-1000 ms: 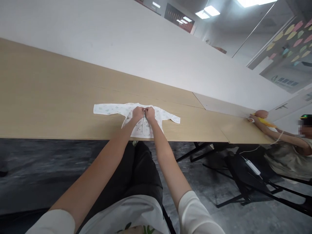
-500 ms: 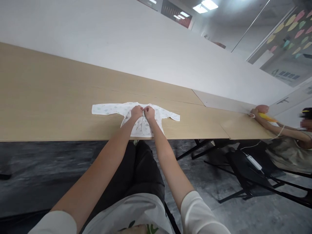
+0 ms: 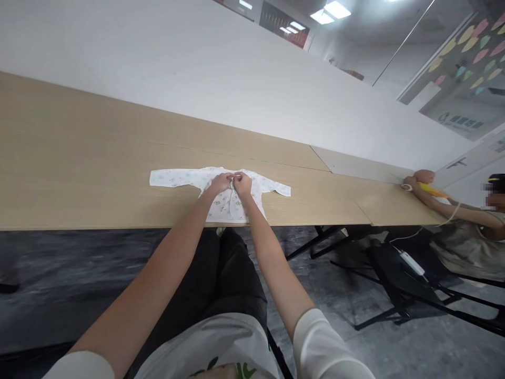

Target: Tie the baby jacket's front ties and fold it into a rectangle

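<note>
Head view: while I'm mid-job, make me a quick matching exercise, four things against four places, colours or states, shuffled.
1. Small shirt
2. Left hand
3. Doll
4. Folding chair

A. Dressed in yellow, near the picture's right edge
B. Black, in the lower right of the picture
C. Close beside the right hand, at the upper front of a garment
D. White with a small print, both sleeves spread out to the sides

Right pairs: 1-D, 2-C, 3-A, 4-B
</note>
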`<state>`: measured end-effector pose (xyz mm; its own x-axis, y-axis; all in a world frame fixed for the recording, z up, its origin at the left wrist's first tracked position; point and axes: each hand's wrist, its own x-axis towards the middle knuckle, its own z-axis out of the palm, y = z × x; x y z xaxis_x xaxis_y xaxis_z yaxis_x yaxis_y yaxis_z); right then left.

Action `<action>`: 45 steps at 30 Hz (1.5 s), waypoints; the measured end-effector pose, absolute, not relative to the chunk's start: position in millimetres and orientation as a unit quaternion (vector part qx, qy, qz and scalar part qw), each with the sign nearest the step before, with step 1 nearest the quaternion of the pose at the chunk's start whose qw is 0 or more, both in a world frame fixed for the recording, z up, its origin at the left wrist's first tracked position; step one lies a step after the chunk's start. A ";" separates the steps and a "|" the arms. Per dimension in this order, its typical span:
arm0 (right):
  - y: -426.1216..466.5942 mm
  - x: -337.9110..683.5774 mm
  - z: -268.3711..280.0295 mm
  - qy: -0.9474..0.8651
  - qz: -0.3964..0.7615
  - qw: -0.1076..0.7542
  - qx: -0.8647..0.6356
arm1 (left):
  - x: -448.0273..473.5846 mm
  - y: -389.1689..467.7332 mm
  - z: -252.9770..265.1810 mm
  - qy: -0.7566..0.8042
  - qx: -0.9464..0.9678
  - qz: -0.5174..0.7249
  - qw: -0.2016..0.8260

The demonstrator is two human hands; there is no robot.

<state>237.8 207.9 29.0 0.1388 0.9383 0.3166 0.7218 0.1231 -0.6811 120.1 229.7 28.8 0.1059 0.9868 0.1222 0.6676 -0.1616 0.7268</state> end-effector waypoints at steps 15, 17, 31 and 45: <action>213.3 237.9 29.1 -0.626 0.175 0.399 -0.647 | 115.5 215.3 31.6 0.571 0.687 0.353 0.278; 214.2 240.5 33.0 -0.608 0.194 0.414 -0.649 | 111.2 215.5 35.8 0.569 0.700 0.336 0.273; 168.2 241.8 28.5 -0.695 0.118 0.323 -0.631 | 116.9 177.4 30.7 0.614 0.730 0.257 0.157; 179.7 246.5 25.7 -0.690 0.125 0.345 -0.624 | 118.9 182.9 27.3 0.658 0.689 0.269 0.139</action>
<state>246.5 179.7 25.7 0.0166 0.9471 0.3204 0.7747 0.1904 -0.6030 118.9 182.9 27.3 -0.0110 0.9823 0.1870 0.8326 -0.0946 0.5458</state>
